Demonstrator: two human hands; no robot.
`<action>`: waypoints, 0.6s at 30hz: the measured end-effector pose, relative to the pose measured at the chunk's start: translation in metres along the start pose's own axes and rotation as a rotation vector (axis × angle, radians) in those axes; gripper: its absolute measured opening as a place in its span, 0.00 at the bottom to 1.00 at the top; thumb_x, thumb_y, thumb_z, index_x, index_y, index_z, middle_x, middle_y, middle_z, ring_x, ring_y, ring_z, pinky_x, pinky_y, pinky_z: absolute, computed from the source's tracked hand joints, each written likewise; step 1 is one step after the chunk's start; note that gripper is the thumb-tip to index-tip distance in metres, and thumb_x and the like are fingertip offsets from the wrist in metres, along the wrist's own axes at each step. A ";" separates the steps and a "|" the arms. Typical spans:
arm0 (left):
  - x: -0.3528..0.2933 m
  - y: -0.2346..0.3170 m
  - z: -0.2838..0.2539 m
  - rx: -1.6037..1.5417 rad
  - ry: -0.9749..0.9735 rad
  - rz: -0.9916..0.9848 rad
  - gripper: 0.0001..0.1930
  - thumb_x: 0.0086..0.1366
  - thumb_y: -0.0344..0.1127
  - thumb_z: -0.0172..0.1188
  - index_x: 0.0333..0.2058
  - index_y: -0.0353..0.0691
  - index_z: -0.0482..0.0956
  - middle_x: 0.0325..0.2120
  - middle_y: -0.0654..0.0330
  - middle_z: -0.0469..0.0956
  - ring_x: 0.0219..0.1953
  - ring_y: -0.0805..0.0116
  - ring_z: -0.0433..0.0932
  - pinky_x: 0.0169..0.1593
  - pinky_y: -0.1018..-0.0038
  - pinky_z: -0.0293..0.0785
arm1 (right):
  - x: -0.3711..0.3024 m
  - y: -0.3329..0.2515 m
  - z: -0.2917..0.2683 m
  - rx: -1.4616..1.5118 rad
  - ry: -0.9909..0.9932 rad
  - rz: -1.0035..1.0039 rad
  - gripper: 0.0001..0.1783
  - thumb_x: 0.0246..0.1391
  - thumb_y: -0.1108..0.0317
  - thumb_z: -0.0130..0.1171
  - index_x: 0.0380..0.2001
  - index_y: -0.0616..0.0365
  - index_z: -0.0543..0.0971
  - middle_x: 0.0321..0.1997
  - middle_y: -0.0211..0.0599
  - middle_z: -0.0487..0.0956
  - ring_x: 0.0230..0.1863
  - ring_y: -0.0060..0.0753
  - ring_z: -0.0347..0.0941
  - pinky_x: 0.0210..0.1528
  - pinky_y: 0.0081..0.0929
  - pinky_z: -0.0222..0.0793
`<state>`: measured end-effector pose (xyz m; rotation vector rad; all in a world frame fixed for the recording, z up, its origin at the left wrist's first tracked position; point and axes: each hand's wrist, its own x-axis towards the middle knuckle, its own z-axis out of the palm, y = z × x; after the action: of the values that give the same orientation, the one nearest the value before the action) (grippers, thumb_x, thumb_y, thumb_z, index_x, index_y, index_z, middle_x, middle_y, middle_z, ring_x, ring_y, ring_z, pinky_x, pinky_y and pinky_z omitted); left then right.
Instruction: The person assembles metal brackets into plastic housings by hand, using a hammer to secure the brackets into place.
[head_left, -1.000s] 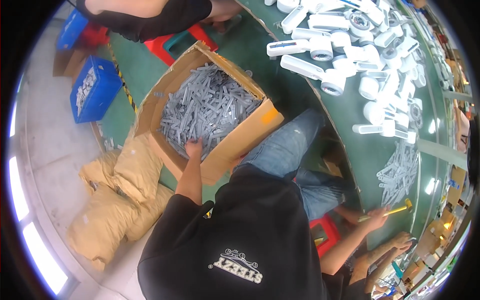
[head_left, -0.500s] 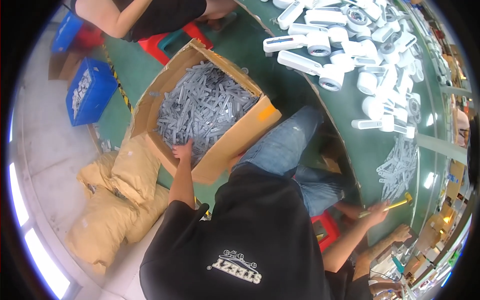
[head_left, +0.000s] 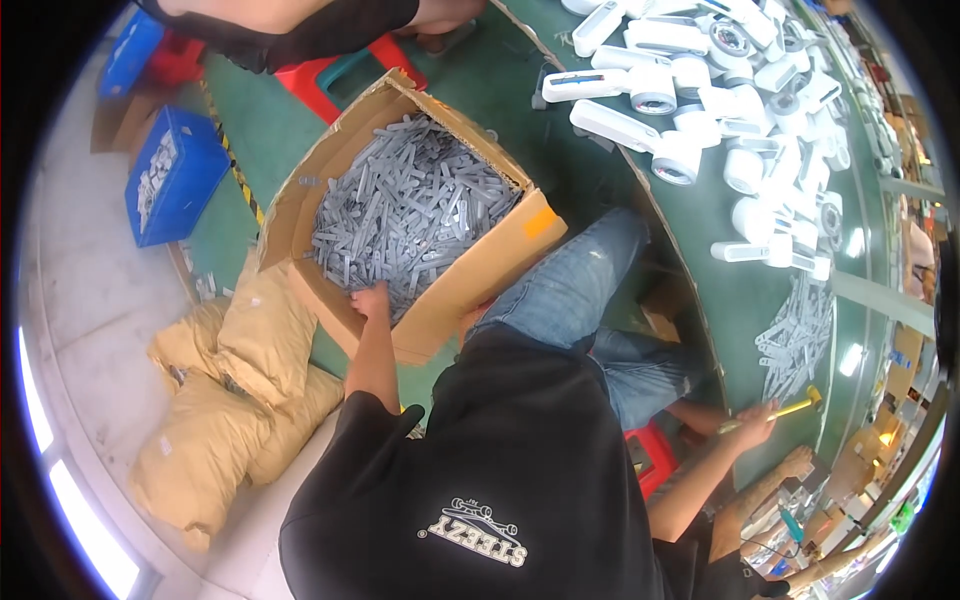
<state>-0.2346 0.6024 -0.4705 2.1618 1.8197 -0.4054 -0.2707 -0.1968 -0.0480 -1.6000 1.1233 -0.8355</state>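
Inside the near left corner of an open cardboard box (head_left: 470, 275), my left hand (head_left: 371, 300) reaches down among a heap of grey plastic strips (head_left: 410, 200). Its fingers are curled, their tips hidden, and what they hold I cannot make out. My right hand (head_left: 757, 424) is wrapped round the handle of a small yellow hammer (head_left: 797, 406), over the green table at the right. Just beyond the hammer lies a loose pile of similar grey strips (head_left: 797, 335) on that table.
White plastic housings (head_left: 690, 100) crowd the table's far part. Another person's hand (head_left: 795, 464) rests near my right one. Someone sits by a red stool (head_left: 310, 90) beyond the box. Tan sacks (head_left: 215, 440) and a blue crate (head_left: 185, 180) stand at left.
My left hand has shifted slightly right and its fingers reach further in among the strips. The right hand keeps its hold on the hammer. The view has tilted a little.
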 end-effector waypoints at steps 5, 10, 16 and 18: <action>-0.036 0.011 0.003 -0.405 -0.067 -0.115 0.61 0.43 0.57 0.80 0.68 0.26 0.59 0.69 0.37 0.61 0.71 0.39 0.62 0.76 0.50 0.59 | 0.008 -0.001 -0.015 -0.038 0.033 -0.051 0.19 0.73 0.68 0.56 0.62 0.63 0.76 0.23 0.20 0.62 0.19 0.14 0.55 0.19 0.18 0.53; 0.016 -0.001 -0.017 -0.329 -0.323 -0.123 0.64 0.43 0.60 0.80 0.70 0.26 0.56 0.70 0.34 0.59 0.72 0.40 0.61 0.76 0.54 0.58 | 0.009 0.009 -0.001 0.027 0.006 0.004 0.20 0.73 0.69 0.55 0.63 0.64 0.75 0.23 0.20 0.62 0.19 0.14 0.55 0.19 0.19 0.52; -0.054 0.019 -0.003 -0.449 -0.190 -0.167 0.66 0.46 0.61 0.79 0.71 0.24 0.50 0.66 0.31 0.65 0.69 0.41 0.69 0.73 0.59 0.65 | 0.008 0.003 -0.012 -0.002 0.053 -0.039 0.20 0.72 0.69 0.55 0.63 0.64 0.75 0.23 0.19 0.61 0.19 0.14 0.54 0.19 0.18 0.51; -0.054 0.015 -0.003 -0.642 -0.134 -0.090 0.67 0.47 0.60 0.80 0.72 0.24 0.49 0.65 0.30 0.67 0.67 0.41 0.71 0.72 0.59 0.67 | 0.009 0.005 -0.009 0.017 0.046 -0.033 0.20 0.72 0.69 0.56 0.63 0.64 0.75 0.23 0.19 0.61 0.19 0.14 0.54 0.19 0.18 0.50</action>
<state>-0.2284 0.5521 -0.4463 1.5801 1.6764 0.0257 -0.2772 -0.2082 -0.0502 -1.5965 1.1221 -0.9054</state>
